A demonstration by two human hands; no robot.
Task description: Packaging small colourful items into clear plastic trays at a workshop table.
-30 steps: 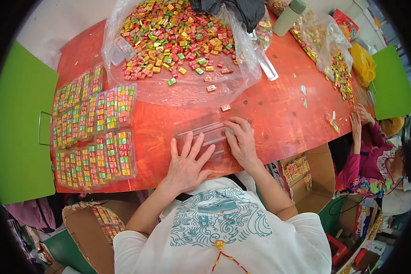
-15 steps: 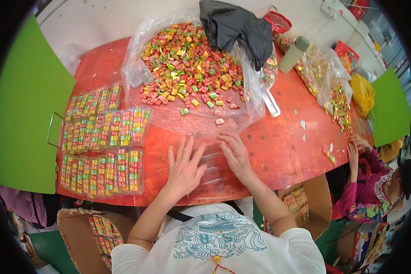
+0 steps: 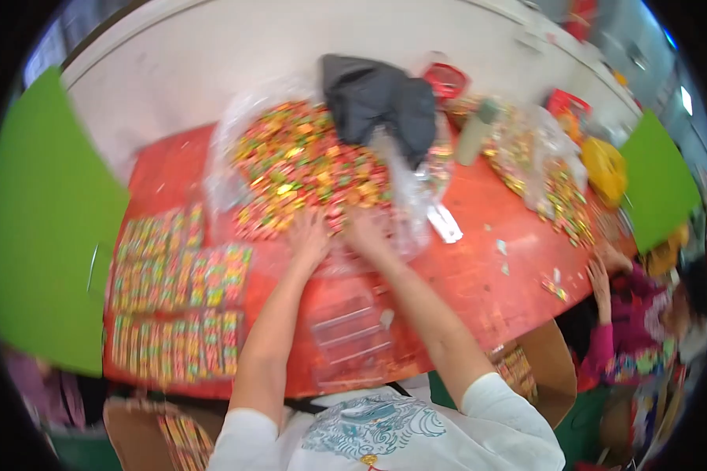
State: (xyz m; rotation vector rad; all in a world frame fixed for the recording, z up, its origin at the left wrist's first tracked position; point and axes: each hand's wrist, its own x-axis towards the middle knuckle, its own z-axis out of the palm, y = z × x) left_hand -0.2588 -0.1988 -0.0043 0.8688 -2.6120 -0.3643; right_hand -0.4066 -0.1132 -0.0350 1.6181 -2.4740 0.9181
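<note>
A large heap of small wrapped candies [image 3: 314, 169], red, yellow, orange and green, lies on a clear plastic sheet [image 3: 271, 255]. My left hand [image 3: 309, 238] reaches to the heap's near edge, its fingers stretched forward onto the candies. Beside it, my right hand [image 3: 365, 232] touches the same edge; motion blur and the candies hide its fingers. Between my forearms, close to the table's front edge, lies a clear plastic tray [image 3: 352, 334] with ridged slots. Whether either hand has gathered any candies does not show.
Filled candy trays [image 3: 177, 345] stand in rows at left. A black plastic bag [image 3: 377, 102] covers the heap's far side. Farther right are a pale green bottle [image 3: 473, 137], another candy pile [image 3: 569, 208] and a co-worker's hands [image 3: 605, 267]. Cardboard boxes [image 3: 554, 365] sit below the front edge.
Both hands have moved forward from around the clear tray to the candy heap, uncovering the tray. The view has tilted, so the table sits lower in the picture.
</note>
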